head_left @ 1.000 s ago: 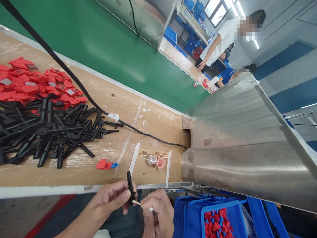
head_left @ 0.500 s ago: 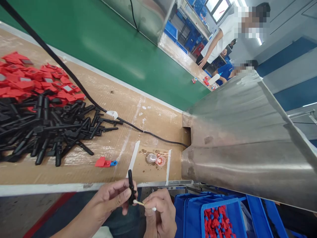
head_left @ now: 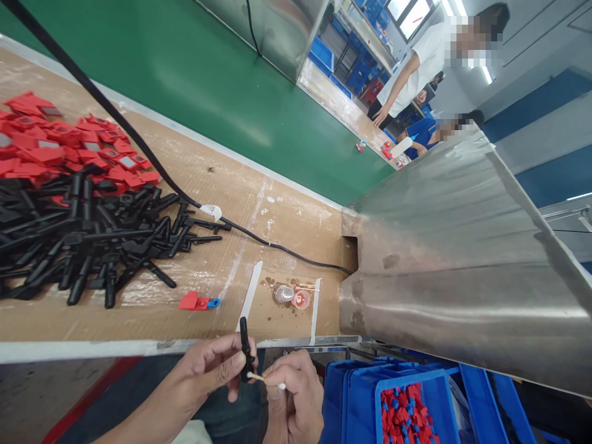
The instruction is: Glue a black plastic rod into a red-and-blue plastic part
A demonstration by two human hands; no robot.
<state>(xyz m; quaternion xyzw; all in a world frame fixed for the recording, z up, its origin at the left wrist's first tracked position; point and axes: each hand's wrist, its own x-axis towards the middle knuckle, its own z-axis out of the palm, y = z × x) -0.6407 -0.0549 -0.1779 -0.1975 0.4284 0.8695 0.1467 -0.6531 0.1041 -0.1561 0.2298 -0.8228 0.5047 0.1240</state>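
A black pin (head_left: 244, 348) is pinched upright in the left hand (head_left: 210, 370), just below the counter's (head_left: 139, 320) near edge. A swab (head_left: 266, 380), pinched in the right hand (head_left: 293, 401), is touched to the pin.

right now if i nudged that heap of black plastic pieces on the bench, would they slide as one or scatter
Probably drag as a tangle: the black plastic pieces lie crisscrossed, their long stems interlocked. Each looks stiff and light, as the left hand pinches one upright by fingertips alone. Strays at the heap's edge would likely skid on the glossy taped bench.
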